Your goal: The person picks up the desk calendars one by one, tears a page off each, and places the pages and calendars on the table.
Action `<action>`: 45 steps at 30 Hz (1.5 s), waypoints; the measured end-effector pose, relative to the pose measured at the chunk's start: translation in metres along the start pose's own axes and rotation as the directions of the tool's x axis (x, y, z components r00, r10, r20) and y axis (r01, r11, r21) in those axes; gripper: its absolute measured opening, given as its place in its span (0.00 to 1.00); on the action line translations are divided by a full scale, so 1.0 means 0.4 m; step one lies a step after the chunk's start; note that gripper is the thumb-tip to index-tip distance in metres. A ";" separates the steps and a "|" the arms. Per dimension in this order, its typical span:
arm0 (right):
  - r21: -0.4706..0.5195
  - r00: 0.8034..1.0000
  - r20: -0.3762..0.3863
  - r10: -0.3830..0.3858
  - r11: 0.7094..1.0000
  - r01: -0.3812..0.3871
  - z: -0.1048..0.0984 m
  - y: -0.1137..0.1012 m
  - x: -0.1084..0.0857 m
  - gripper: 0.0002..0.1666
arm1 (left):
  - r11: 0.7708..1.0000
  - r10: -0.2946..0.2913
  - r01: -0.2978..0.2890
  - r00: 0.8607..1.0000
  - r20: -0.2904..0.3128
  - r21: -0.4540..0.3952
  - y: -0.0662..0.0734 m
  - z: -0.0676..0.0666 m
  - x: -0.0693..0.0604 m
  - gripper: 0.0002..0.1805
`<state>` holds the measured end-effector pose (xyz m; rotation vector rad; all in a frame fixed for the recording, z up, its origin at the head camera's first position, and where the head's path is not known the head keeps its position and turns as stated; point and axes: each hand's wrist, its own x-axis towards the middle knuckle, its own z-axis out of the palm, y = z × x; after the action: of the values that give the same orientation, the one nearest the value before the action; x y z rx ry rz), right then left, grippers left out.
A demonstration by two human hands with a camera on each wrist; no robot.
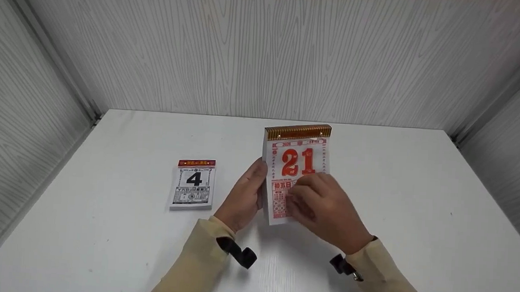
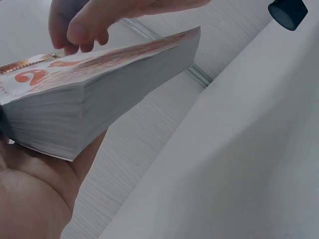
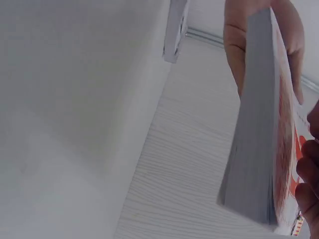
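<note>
A thick tear-off calendar [image 1: 278, 173] with a gold top strip and a large red 21 is held up off the table, tilted. My left hand [image 1: 245, 191] grips it by its left side and back, the thumb along the edge. Over the lower right of the front page is my right hand [image 1: 323, 206], its fingers loosely bent. In the left wrist view the fingertips of the right hand [image 2: 107, 22] hover just above the page, with no sheet visible between them. The block of grey page edges [image 3: 251, 134] shows in the right wrist view.
A smaller tear-off calendar [image 1: 192, 182] with a red top and a black 4 lies on the white table [image 1: 399, 183], left of my left hand. Grey wood-grain panels [image 1: 264, 54] close off the back and both sides. Each wrist carries a black camera mount [image 1: 242, 256].
</note>
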<state>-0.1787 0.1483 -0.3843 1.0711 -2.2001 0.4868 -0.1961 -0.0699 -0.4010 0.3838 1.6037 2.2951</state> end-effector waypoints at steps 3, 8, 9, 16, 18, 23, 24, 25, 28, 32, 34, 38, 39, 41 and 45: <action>0.008 0.996 0.067 -0.064 0.998 0.064 0.016 -0.014 -0.001 0.17 | 1.000 0.021 -0.021 1.000 -0.022 -0.005 0.003 0.005 0.001 0.33; 0.010 0.985 0.132 -0.110 0.994 0.110 0.033 -0.031 -0.005 0.23 | 1.000 0.023 -0.023 0.998 -0.051 0.010 0.005 0.009 0.002 0.34; 0.008 0.983 0.139 -0.117 0.993 0.117 0.036 -0.034 -0.006 0.23 | 1.000 0.016 -0.016 0.998 -0.057 0.017 0.005 0.009 0.001 0.34; -0.035 0.978 0.152 -0.145 0.988 0.152 0.051 -0.059 -0.011 0.20 | 0.996 -0.018 0.026 0.995 -0.095 0.080 0.002 0.012 -0.002 0.36; -0.053 0.978 0.149 -0.149 0.986 0.158 0.055 -0.067 -0.011 0.20 | 0.995 -0.014 0.025 0.994 -0.109 0.096 0.003 0.013 -0.002 0.36; -0.088 0.985 0.104 -0.140 0.985 0.149 0.056 -0.088 -0.009 0.20 | 0.998 0.015 -0.007 0.990 -0.139 0.063 0.005 0.014 0.001 0.33; -0.092 0.986 0.093 -0.136 0.985 0.144 0.056 -0.092 -0.008 0.20 | 0.999 0.022 -0.014 0.989 -0.144 0.051 0.005 0.014 0.002 0.33; -0.099 0.988 0.083 -0.132 0.985 0.140 0.055 -0.096 -0.008 0.20 | 0.999 0.026 -0.019 0.988 -0.150 0.043 0.005 0.014 0.003 0.33; -0.099 0.992 0.053 -0.115 0.988 0.120 0.057 -0.104 -0.008 0.20 | 0.999 0.032 -0.026 0.986 -0.164 0.035 0.006 0.013 0.006 0.33; -0.029 0.999 0.009 -0.031 0.999 0.031 0.066 -0.108 -0.006 0.18 | 0.999 0.022 -0.016 0.982 -0.186 0.033 0.006 0.011 0.006 0.34; 0.038 0.999 -0.003 0.036 0.999 -0.036 0.066 -0.109 -0.003 0.16 | 0.999 0.034 -0.030 0.982 -0.187 0.023 0.006 0.010 0.004 0.34; 0.168 0.987 -0.013 0.159 0.974 -0.155 0.053 -0.110 0.006 0.16 | 0.998 0.067 -0.066 0.982 -0.179 0.012 0.007 0.008 0.001 0.32; 0.193 0.984 -0.011 0.179 0.966 -0.174 0.049 -0.109 0.007 0.16 | 0.998 0.069 -0.068 0.981 -0.180 0.009 0.006 0.008 0.001 0.32; 0.239 0.978 -0.006 0.209 0.950 -0.201 0.042 -0.109 0.009 0.17 | 0.998 0.066 -0.064 0.980 -0.190 0.021 0.006 0.008 0.001 0.32; 0.305 0.972 0.001 0.236 0.926 -0.225 0.035 -0.110 0.012 0.17 | 0.998 0.057 -0.049 0.977 -0.206 0.044 0.003 0.007 0.000 0.32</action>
<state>-0.1513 0.1113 -0.3891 0.9476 -2.2798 0.9678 -0.1951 -0.0677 -0.3989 0.2038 1.7567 2.4150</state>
